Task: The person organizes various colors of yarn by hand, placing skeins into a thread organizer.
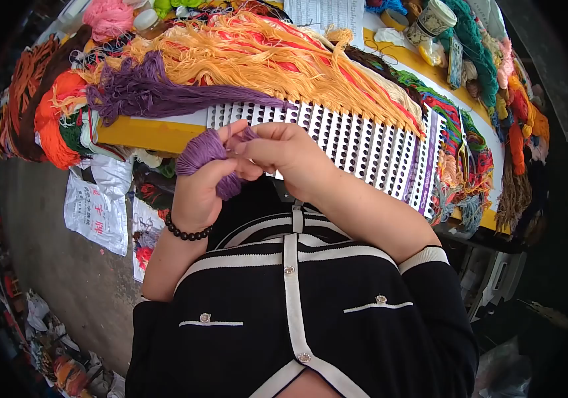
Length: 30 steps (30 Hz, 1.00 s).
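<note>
A bundle of light purple embroidery thread [202,152] lies in my left hand [199,189], with the thumb pressed over it. My right hand [289,154] is closed beside it, its thumb and fingers pinching purple strands of the same bundle. Both hands meet just in front of a white perforated card [363,151] with rows of dark holes. Orange thread [251,56] is looped along the card's upper edge. Dark purple thread [141,89] spreads out on the left, reaching the card's top. The fingertips partly hide each other.
Yellow table edge [148,134] runs in front of me. Multicoloured thread hanks lie right and left, including an orange-red hank [58,126]. A patterned cup [432,23] and printed sheet [324,12] stand at the back. A white plastic bag [97,205] hangs at left.
</note>
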{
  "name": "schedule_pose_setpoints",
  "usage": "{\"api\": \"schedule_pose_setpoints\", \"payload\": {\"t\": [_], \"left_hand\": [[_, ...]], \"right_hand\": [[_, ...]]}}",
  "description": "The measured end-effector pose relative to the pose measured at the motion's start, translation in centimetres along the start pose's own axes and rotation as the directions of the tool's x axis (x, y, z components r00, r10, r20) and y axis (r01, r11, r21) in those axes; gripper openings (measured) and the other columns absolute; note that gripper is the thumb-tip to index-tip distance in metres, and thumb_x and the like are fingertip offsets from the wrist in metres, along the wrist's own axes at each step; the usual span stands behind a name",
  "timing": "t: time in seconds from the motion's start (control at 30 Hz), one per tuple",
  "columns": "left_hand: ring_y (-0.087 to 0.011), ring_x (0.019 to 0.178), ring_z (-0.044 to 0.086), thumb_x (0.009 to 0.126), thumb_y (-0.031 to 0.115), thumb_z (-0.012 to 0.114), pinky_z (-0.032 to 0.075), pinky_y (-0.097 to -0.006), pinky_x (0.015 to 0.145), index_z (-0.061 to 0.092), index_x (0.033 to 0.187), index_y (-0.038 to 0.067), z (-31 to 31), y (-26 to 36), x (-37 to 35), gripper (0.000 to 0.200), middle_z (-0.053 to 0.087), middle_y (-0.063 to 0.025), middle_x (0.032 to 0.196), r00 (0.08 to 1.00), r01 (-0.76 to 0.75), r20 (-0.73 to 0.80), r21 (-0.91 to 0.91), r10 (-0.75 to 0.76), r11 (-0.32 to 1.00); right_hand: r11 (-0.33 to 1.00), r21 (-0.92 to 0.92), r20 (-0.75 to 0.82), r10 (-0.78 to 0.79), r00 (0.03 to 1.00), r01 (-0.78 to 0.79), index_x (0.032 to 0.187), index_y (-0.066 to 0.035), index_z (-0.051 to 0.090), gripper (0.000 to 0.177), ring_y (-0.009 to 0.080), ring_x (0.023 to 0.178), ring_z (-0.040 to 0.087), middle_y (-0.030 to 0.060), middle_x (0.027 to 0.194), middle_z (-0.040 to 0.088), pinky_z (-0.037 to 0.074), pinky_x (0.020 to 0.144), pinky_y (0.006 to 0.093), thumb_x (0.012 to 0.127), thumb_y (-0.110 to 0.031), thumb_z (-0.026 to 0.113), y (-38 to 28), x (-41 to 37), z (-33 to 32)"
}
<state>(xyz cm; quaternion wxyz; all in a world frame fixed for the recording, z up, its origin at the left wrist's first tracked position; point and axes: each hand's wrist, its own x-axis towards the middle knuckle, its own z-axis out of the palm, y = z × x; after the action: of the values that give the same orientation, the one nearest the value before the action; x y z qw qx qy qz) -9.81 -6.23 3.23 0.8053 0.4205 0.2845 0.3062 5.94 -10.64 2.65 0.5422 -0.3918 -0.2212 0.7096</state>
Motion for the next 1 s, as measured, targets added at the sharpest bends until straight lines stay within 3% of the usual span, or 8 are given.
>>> {"api": "schedule_pose_setpoints", "payload": {"t": [0.03,0.13,0.17,0.2,0.4,0.6,0.77,1.0], "left_hand": [[-0.0161,0.081,0.060,0.077,0.000,0.044,0.045,-0.0259,0.080,0.038,0.129,-0.009,0.2,-0.1,0.0,0.053,0.061,-0.0138,0.094,1.000,0.000,0.001,0.000,0.000,1.000],[-0.0156,0.082,0.060,0.077,-0.002,0.044,0.045,-0.0247,0.081,0.039,0.128,-0.009,0.3,-0.4,0.1,0.052,0.059,-0.0123,0.101,1.000,-0.003,-0.014,0.130,0.005,0.991],[-0.0155,0.078,0.061,0.079,-0.003,0.045,0.048,-0.0246,0.075,0.042,0.127,-0.008,0.3,-0.6,0.1,0.048,0.059,-0.0128,0.100,0.999,-0.030,-0.015,0.137,0.033,0.990],[-0.0154,0.074,0.062,0.081,-0.004,0.046,0.051,-0.0244,0.069,0.044,0.126,-0.008,0.4,-0.7,0.0,0.045,0.060,-0.0133,0.099,0.998,-0.057,-0.015,0.143,0.060,0.988],[-0.0165,0.076,0.063,0.083,-0.003,0.044,0.051,-0.0226,0.061,0.043,0.126,-0.010,-1.0,-0.5,0.0,0.044,0.061,-0.0150,0.103,0.999,-0.002,0.050,0.113,-0.004,0.994],[-0.0196,0.085,0.064,0.084,-0.003,0.042,0.053,-0.0242,0.060,0.042,0.127,-0.010,-0.8,-0.3,0.0,0.043,0.060,-0.0152,0.107,0.999,-0.014,0.052,-0.032,0.016,0.999],[-0.0195,0.084,0.064,0.085,-0.004,0.041,0.053,-0.0245,0.060,0.042,0.128,-0.007,-0.4,-0.7,0.0,0.043,0.060,-0.0143,0.106,1.000,-0.007,0.025,0.056,0.006,0.998],[-0.0182,0.081,0.064,0.086,-0.004,0.040,0.052,-0.0244,0.060,0.041,0.129,-0.006,-0.1,-0.7,-0.2,0.043,0.061,-0.0133,0.102,1.000,0.009,0.029,0.086,-0.012,0.996]], "right_hand": [[0.996,-0.094,0.003,0.012,1.000,-0.012,0.080,0.001,0.060,0.007,0.0115,0.057,0.053,0.0050,0.063,0.057,0.040,0.055,0.0229,0.081,-0.006,0.060,0.2,0.1,0.3],[0.992,-0.126,-0.038,-0.003,0.999,-0.002,0.078,0.001,0.061,0.005,0.0119,0.052,0.051,0.0053,0.059,0.056,0.039,0.052,0.0225,0.079,-0.003,0.063,0.3,0.1,0.7],[0.988,-0.157,-0.051,-0.010,0.999,0.001,0.078,0.001,0.061,0.005,0.0122,0.052,0.051,0.0053,0.059,0.056,0.040,0.051,0.0229,0.080,-0.004,0.062,0.4,0.1,0.7],[0.988,-0.157,-0.049,-0.008,0.999,0.000,0.078,0.001,0.061,0.005,0.0122,0.052,0.051,0.0053,0.059,0.056,0.040,0.051,0.0229,0.080,-0.004,0.062,0.4,0.2,0.7],[0.999,-0.052,0.010,-0.004,1.000,0.004,0.078,0.002,0.059,0.005,0.0149,0.053,0.054,0.0067,0.063,0.057,0.044,0.052,0.0266,0.081,-0.003,0.060,0.2,0.0,0.6],[0.999,-0.031,-0.014,-0.029,0.999,0.029,0.079,0.002,0.059,0.006,0.0167,0.058,0.058,0.0070,0.066,0.058,0.046,0.053,0.0270,0.082,-0.004,0.060,0.4,0.0,0.4],[0.985,-0.163,-0.057,-0.060,0.997,0.050,0.078,0.002,0.061,0.007,0.0119,0.057,0.055,0.0056,0.065,0.058,0.044,0.052,0.0249,0.081,-0.005,0.062,-0.2,-0.4,0.8],[0.998,-0.068,-0.027,0.013,1.000,-0.015,0.078,0.002,0.062,0.006,0.0108,0.057,0.055,0.0062,0.066,0.060,0.044,0.054,0.0243,0.079,-0.004,0.064,0.0,-0.3,0.4]]}}
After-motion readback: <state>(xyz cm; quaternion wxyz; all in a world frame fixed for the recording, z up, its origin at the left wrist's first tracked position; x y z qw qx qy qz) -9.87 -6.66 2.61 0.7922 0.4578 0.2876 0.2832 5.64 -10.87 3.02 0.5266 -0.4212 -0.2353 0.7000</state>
